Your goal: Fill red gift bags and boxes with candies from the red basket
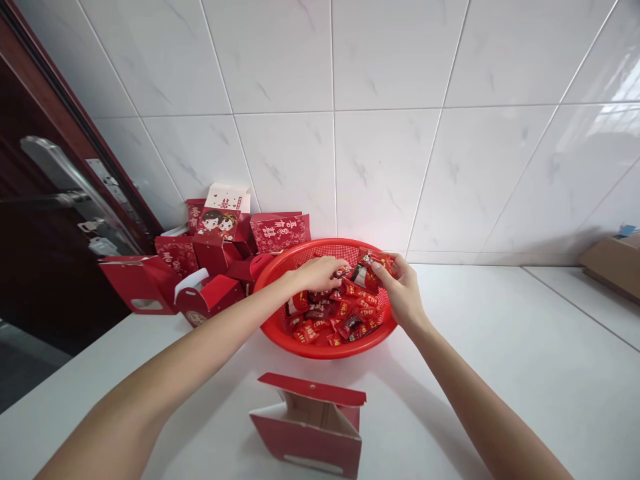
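Observation:
A red plastic basket on the white table holds many wrapped candies in red and dark wrappers. Over its middle, my left hand has its fingers curled down around a shiny wrapped candy. At the basket's right rim, my right hand pinches a red candy packet between thumb and fingers. Nearer to me, a red paper gift box stands with its top flap raised and its inside showing.
Several red gift boxes are heaped left of the basket against the tiled wall. A dark door with a metal handle is at far left. A cardboard box sits at the right edge of the white table.

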Tool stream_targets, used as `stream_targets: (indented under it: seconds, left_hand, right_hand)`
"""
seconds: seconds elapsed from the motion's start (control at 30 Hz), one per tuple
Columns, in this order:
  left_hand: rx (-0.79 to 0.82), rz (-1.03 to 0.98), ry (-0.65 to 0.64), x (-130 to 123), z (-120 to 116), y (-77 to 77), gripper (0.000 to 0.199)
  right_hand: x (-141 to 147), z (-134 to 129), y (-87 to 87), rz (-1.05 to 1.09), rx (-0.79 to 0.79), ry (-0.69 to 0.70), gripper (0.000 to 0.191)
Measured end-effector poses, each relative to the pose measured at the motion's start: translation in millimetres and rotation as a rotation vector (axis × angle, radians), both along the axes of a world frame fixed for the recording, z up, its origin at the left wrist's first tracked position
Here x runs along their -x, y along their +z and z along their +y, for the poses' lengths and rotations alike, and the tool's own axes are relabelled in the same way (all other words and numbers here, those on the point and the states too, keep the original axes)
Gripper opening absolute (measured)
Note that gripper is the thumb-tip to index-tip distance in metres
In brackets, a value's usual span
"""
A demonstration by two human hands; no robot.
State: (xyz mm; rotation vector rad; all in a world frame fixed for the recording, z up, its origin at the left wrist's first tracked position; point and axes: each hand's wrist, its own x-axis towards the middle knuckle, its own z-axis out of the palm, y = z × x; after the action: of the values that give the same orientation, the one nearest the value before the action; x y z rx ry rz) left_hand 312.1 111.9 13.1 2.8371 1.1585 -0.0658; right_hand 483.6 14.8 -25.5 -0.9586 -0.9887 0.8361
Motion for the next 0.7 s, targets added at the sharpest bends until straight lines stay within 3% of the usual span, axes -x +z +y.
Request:
stream_targets:
  seconds: [0.07,0.13,0.23,0.3,0.37,0.5,0.7]
  left_hand:
    - [0.004,-0.059,0.012,2.2,7.5,1.9,0.039]
    - [0.040,-0.105,-0.004,5.3,7.9,3.3,0.034]
    - [0.253,-0.064,-0.080,7.8,-5.8,3.5,0.029]
    - [0.376,0.020,-0.151,6.2,-20.2,0.3,0.044]
    - [0.381,0.095,-0.220,1.9,-33.0,-5.9,0.060]
    - [0.374,0.180,-0.269,-8.0,-39.8,-20.0,0.070]
    - [0.472,0.172,-0.309,-10.6,-30.7,-28.8,0.048]
  right_hand:
    - [-0.5,1.5,-1.8,0.003,0.000,-0.007,0.037]
    - [-0.8,3.2,-3.5,0.025,-0.012,-0.020,0.037]
    - [-0.7,4.7,-4.3,0.092,-0.032,-0.041,0.036]
    - [-0.4,4.3,-3.7,0.118,-0.032,-0.042,0.036]
    - [-0.1,3.2,-3.1,0.120,-0.026,-0.035,0.036]
    - [-0.8,2.3,-4.9,0.098,-0.024,-0.030,0.036]
    - [-1.6,4.1,-7.4,0.078,-0.024,-0.029,0.036]
